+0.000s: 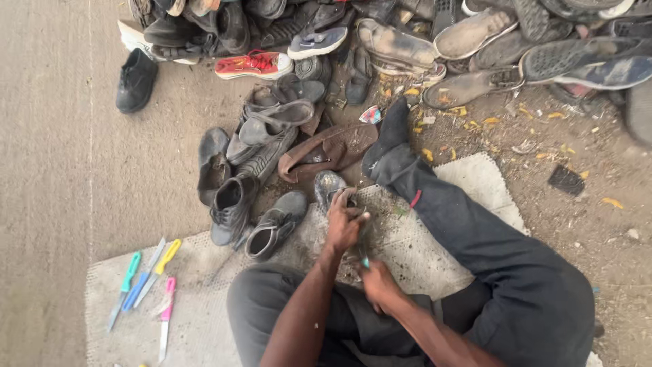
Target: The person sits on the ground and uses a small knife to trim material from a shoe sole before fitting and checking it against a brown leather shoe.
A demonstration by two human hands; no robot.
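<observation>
Bare forearms, no sleeves in view, dark grey trousers (516, 272), small red tag on one leg, dark sock (394, 129)

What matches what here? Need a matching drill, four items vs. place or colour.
Items:
1. left hand
2. right hand
3. lone black shoe
4. knives

Descriptions:
A. lying on the mat's left part, with coloured handles
B. gripping a grey shoe beside the outstretched leg
C. apart from the pile, far left on bare ground
D. holding a thin tool with a teal bit showing

Pairs: 1-B, 2-D, 3-C, 4-A
</observation>
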